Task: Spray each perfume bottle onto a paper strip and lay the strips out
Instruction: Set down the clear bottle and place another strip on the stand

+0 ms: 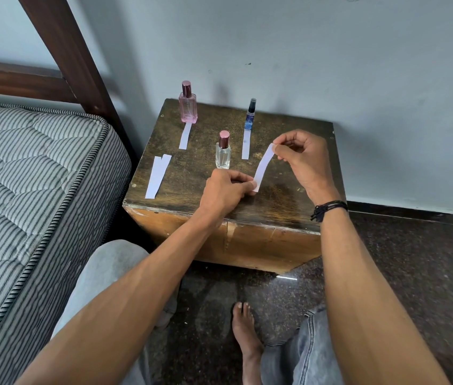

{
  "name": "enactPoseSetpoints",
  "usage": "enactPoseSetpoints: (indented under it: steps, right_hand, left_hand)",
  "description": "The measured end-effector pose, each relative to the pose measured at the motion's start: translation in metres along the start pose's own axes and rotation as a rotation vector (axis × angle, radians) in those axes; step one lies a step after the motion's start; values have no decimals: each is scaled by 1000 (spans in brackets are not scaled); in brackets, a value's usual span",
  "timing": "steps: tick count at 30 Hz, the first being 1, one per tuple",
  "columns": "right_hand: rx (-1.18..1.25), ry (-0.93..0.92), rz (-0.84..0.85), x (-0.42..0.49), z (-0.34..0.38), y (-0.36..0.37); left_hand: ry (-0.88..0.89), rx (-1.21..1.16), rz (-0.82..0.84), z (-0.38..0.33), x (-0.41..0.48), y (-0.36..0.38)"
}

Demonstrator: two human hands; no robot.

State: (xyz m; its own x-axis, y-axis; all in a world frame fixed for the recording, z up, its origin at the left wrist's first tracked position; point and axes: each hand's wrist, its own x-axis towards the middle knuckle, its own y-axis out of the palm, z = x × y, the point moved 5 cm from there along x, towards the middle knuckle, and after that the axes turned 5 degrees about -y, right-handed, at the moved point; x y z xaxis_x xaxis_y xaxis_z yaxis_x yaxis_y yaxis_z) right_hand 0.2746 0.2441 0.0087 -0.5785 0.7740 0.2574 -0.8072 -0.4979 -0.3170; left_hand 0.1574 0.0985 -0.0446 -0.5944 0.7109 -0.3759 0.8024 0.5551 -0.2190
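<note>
A pale grey-blue wall with a few small dark marks fills the far side. On the left is a bed with a dark wooden frame and a striped, quilted mattress. Just beside it, against the wall, a worn wooden box table stands on a dark, speckled, shiny floor.

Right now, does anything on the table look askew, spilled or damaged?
Nothing spilled or broken. The clear bottle stands nearer than the pink bottle and the blue bottle, with no strip before it; the left hand and right hand pinch one paper strip. Two spare strips at the left overlap, fanned apart.
</note>
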Motion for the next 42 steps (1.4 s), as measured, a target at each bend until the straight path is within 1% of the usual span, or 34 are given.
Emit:
enactPoseSetpoints:
  steps: [11,19,22,27,30,36,42]
  right_hand:
    - [-21,-27,-66,2,0,-7]
    - [35,-68,-76,0,9,-10]
    - [68,-73,-93,1,9,-12]
    - [42,-71,-107,1,7,-12]
    - [17,-66,-84,1,5,-11]
    - [49,-64,-91,2,2,-12]
    - [49,-67,-99,2,3,-12]
  left_hand:
    - [27,-81,72,-7,-4,5]
    - [53,-141,46,-10,-6,4]
    - [64,-128,36,-10,-4,3]
    - [71,-137,39,-10,-4,4]
    - [75,-127,34,-10,-4,4]
    - [101,-98,-9,-10,-3,3]
    - [102,-87,-4,-9,-2,4]
